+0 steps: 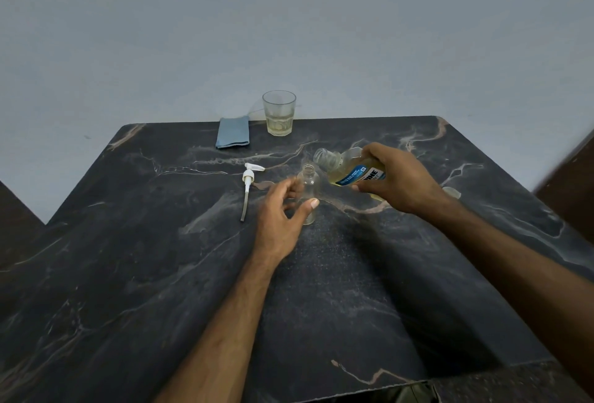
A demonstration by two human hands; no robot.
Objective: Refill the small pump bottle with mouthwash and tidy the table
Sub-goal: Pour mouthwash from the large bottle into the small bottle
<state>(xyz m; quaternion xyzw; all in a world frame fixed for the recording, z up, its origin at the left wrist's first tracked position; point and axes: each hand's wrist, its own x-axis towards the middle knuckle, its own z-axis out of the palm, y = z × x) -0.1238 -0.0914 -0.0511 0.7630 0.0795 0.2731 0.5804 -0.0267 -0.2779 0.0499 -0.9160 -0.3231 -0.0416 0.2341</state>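
The left hand (283, 209) steadied the light, tippable small pump bottle (309, 192) low, seemingly gripping; the right hand (398, 177) clasped the mouthwash bottle (348, 168).

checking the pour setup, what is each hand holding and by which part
The right hand grips the mouthwash bottle around its labelled body, tilted. The left hand holds the small bottle by its lower body.
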